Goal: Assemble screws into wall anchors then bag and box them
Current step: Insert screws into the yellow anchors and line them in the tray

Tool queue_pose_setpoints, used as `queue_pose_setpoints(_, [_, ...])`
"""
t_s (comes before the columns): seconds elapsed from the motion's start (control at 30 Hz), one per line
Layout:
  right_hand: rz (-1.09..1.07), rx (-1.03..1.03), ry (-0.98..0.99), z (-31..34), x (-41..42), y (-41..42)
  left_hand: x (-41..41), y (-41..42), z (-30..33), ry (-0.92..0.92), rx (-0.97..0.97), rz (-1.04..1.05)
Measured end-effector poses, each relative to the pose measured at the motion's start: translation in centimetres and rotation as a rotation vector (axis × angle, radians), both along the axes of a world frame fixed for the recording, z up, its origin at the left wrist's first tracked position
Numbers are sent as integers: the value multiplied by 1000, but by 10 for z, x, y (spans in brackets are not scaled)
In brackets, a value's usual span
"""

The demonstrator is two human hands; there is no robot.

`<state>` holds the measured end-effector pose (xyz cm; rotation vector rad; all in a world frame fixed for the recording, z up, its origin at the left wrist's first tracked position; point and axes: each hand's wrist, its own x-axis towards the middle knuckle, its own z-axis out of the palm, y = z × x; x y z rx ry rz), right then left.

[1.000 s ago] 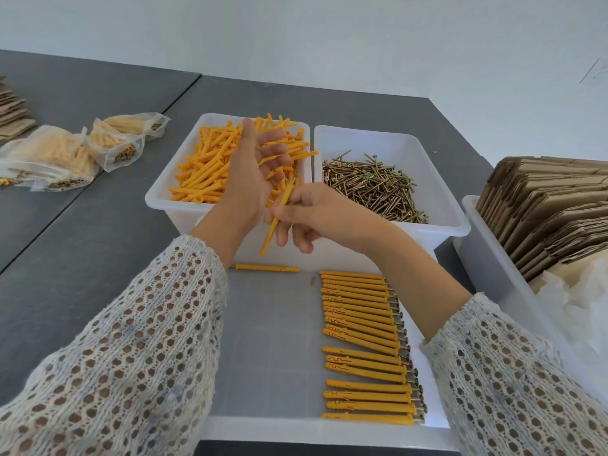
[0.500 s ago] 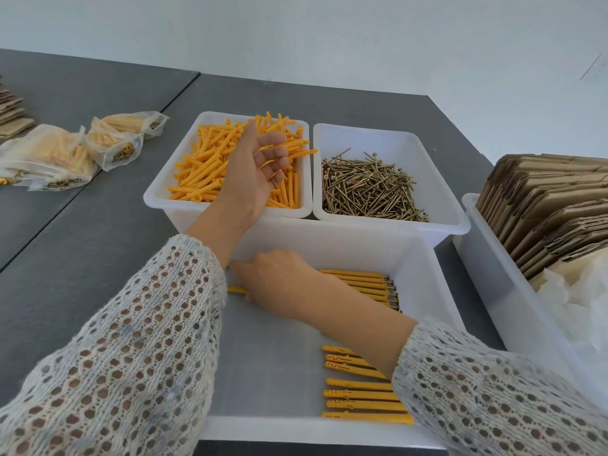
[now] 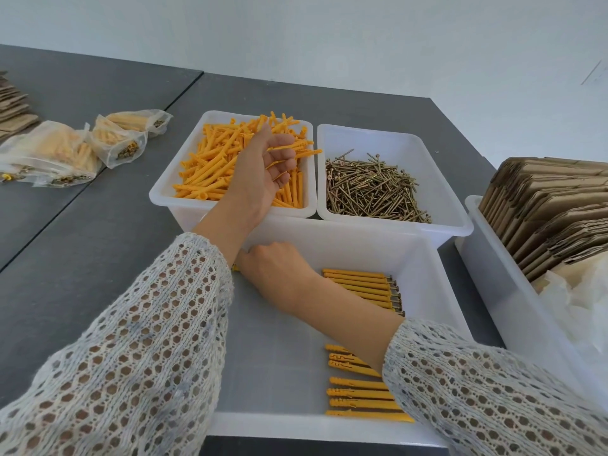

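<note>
While left hand [image 3: 263, 169] hovers palm-up over anchors [image 3: 210, 159], right hand [image 3: 276, 271] reaches low, knuckles up

Pale open-knit crochet sleeves [image 3: 138, 340]
</note>
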<state>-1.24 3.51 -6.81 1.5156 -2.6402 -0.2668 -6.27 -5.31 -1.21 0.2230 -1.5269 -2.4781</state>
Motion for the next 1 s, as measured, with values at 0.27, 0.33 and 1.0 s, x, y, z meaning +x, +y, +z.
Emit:
queue_pose_setpoints(0.27, [-71,1,-92,4,2,-1,-2,1,-1,22,-79,1])
queue_pose_setpoints(0.33, [-114,1,-119,10,5,-3,-3,2,-2,40,-201,12])
queue_pose_setpoints(1.0, [-788,-692,-142,32,-112,105,3,5,-19,230,-1310,357])
